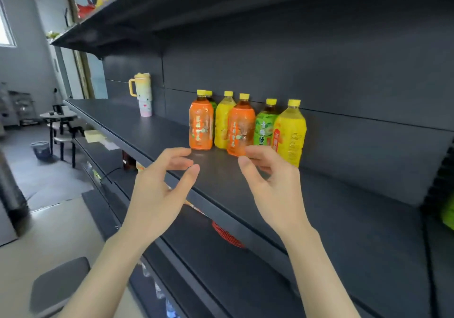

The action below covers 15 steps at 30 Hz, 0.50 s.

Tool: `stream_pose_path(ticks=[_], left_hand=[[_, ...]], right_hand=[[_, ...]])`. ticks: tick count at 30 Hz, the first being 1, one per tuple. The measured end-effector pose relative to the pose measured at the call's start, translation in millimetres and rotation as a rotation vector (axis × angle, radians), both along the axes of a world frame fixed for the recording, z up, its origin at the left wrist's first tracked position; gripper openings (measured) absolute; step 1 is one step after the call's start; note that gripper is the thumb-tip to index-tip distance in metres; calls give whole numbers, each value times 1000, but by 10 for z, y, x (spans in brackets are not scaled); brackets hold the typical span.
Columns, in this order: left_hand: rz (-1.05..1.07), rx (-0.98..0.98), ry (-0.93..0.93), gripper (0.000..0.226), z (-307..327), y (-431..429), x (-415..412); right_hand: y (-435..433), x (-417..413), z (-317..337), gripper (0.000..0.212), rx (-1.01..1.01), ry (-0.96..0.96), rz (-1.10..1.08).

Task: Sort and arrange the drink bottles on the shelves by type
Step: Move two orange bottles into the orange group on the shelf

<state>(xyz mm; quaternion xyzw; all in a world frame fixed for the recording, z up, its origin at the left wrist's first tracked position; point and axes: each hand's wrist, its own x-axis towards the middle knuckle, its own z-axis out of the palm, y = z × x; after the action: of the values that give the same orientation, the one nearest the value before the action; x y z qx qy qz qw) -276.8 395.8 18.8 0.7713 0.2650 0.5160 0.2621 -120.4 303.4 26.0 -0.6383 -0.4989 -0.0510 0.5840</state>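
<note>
On the shelf (147, 131), bottles (201, 126) stand upright, caps up, one green bottle (213, 106) mostly hidden; my left hand (159, 187) and right hand (275, 187) hover spread, empty.

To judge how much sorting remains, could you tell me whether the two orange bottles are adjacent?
No, a yellow bottle stands between the left orange bottle and the right orange bottle.
</note>
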Motion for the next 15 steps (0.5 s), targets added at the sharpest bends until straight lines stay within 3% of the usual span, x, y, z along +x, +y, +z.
stream_pose_path(ticks=[8, 15], left_hand=[[-191, 7, 42, 18, 80, 1839, 173], [-347, 37, -4, 24, 61, 3017, 871]], right_hand=[[1656, -14, 48, 25, -67, -47, -203], [2442, 330, 82, 22, -141, -57, -403]])
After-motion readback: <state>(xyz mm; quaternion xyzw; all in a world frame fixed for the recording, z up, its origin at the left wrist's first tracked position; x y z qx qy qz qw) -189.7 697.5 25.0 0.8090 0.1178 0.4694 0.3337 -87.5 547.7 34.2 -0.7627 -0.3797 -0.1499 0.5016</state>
